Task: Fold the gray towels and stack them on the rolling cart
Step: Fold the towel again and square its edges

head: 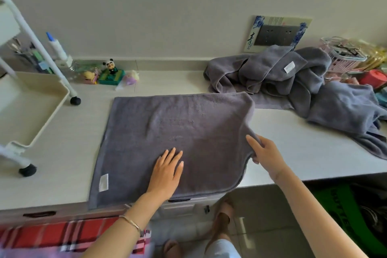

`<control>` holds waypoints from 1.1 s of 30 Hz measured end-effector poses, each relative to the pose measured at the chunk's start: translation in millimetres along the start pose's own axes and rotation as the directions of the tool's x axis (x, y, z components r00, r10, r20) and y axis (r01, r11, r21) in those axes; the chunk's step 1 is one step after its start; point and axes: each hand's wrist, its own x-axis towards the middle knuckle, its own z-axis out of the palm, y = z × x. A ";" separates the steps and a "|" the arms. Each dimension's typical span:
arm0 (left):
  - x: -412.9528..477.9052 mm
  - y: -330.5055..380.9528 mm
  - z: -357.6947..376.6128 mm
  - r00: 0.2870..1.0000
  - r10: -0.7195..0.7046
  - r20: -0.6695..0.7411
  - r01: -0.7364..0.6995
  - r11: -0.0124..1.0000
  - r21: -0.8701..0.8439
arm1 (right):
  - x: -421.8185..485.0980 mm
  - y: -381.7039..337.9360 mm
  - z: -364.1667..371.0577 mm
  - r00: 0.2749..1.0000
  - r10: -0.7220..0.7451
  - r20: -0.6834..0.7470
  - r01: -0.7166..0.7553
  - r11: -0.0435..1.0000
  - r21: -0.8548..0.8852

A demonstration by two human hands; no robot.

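Your left hand [167, 172] lies flat, fingers straight, on the gray towel [178, 123] spread over the table [293, 142]; just right of it, your right hand [265, 153] grips the towel's right edge.

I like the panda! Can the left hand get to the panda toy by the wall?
Probably yes. The left hand lies flat on the gray towel, holding nothing, and only towel and bare counter lie between it and the panda toy.
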 end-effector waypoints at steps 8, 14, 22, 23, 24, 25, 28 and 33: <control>-46.1 -67.0 -60.5 0.743 -0.558 -0.368 0.342 0.790 -0.508 | -26.7 -84.6 182.2 0.884 -0.349 0.312 0.322 0.937 0.137; -67.9 -94.0 -79.6 0.682 -0.724 -0.108 0.333 0.438 -0.835 | -37.4 -51.4 263.2 0.686 -0.069 0.725 0.274 0.947 -0.169; -60.9 -110.5 -88.3 0.755 -0.636 -0.160 0.370 0.615 -0.696 | 24.0 -3.6 199.5 0.993 -0.096 -0.074 0.055 0.900 -0.433; -59.8 -112.2 -87.1 0.757 -0.631 -0.171 0.375 0.634 -0.676 | 29.5 -1.2 195.1 0.996 0.025 -0.080 -0.051 0.937 -0.345; -59.2 -112.5 -85.5 0.761 -0.622 -0.185 0.378 0.657 -0.653 | 33.8 0.8 192.4 0.991 0.129 -0.045 -0.136 0.959 -0.249; -58.6 -112.2 -83.6 0.763 -0.616 -0.198 0.381 0.675 -0.632 | 36.3 0.9 190.0 0.981 0.194 0.017 -0.188 0.966 -0.176; -49.9 -106.9 -80.6 0.771 -0.594 -0.230 0.385 0.723 -0.574 | 47.1 -1.4 177.1 0.984 0.149 0.094 -0.137 0.982 -0.127; -10.5 -75.5 -67.7 0.875 -0.468 -0.124 0.330 0.763 -0.556 | 76.8 -3.0 132.8 0.988 0.065 -0.139 -0.082 0.989 -0.122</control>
